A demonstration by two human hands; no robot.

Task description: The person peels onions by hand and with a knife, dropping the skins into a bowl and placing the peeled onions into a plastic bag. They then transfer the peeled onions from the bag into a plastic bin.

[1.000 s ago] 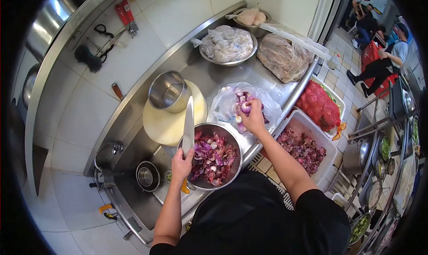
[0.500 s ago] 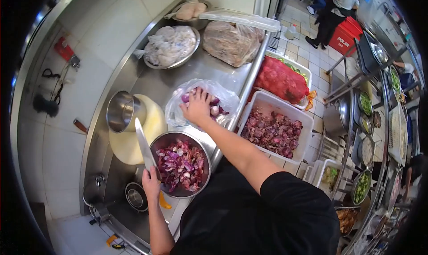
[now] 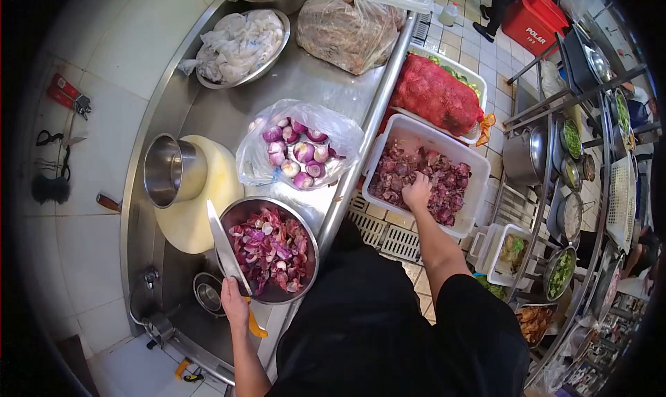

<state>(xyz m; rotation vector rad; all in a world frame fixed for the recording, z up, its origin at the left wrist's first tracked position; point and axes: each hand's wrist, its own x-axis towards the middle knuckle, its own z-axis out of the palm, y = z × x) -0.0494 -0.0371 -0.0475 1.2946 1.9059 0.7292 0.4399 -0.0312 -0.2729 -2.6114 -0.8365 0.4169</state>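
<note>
In my left hand [image 3: 234, 305] is a large kitchen knife [image 3: 227, 248], its blade tilted up beside a steel bowl [image 3: 313, 258] of red onion skins and trimmings [image 3: 272, 248]. The knife's yellow handle shows below the hand. My right hand [image 3: 417, 191] reaches into a white plastic bin [image 3: 477, 165] of unpeeled red onions [image 3: 449, 182]. Its fingers are bent down among them; what they hold is hidden. On the steel counter, a clear plastic bag [image 3: 251, 154] contains peeled red onions [image 3: 303, 152].
A steel pot [image 3: 170, 171] sits on a round pale board [image 3: 182, 227]. Behind lie a bowl of bagged pale food [image 3: 239, 47] and a large wrapped block [image 3: 347, 33]. At right are a red mesh sack [image 3: 437, 95] and a rack of pans [image 3: 558, 154]. Another person stands far back.
My right hand has left the plastic bag and moved right, down into the bin of red onions. The knife stays in my left hand. The view has shifted slightly.
</note>
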